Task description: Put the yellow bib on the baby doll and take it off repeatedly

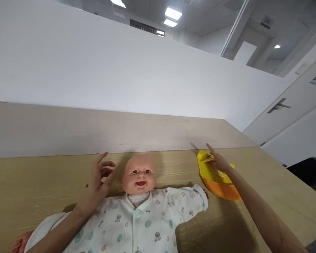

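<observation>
Nearest to us, the baby doll (138,174) lies on its back in a white printed sleepsuit (139,221), its head toward the far edge of the wooden tabletop (34,175). Our left hand (96,186) is open, fingers spread and holding nothing, just beside the doll's cheek. Our right hand (218,162) lies over the yellow-and-orange bib (213,177), its index finger raised past the bib's far rim; we cannot tell whether the fingers are closed on it. The bib sits flat beyond the doll's outstretched sleeve, almost at the far edge. The tabletop extends past the bib on the right and past our left hand on the left. Beyond the far edge rises a beige panel (102,131), then a white partition (94,63).
</observation>
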`<act>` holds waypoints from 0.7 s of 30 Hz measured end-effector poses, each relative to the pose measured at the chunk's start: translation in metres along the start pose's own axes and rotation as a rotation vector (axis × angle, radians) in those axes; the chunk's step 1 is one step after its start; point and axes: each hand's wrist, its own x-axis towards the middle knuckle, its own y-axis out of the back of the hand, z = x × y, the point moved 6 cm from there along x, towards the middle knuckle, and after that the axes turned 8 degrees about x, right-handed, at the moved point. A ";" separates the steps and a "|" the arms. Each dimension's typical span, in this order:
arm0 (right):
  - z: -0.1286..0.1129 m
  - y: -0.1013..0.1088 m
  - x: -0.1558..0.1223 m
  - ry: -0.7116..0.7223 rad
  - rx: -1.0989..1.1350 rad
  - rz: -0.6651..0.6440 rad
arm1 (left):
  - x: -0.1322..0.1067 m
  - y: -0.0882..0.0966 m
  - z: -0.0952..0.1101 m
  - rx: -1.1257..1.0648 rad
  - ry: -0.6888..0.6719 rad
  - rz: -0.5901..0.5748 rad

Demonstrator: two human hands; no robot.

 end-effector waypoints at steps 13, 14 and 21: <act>0.037 0.050 0.038 -0.215 -0.183 0.305 | 0.001 -0.003 -0.005 0.031 0.000 -0.032; 0.031 0.058 0.041 -0.208 -0.238 0.349 | 0.001 -0.003 -0.007 0.036 -0.002 -0.036; -0.012 0.095 0.057 -0.391 -0.362 0.639 | 0.000 -0.003 -0.006 0.039 -0.003 -0.042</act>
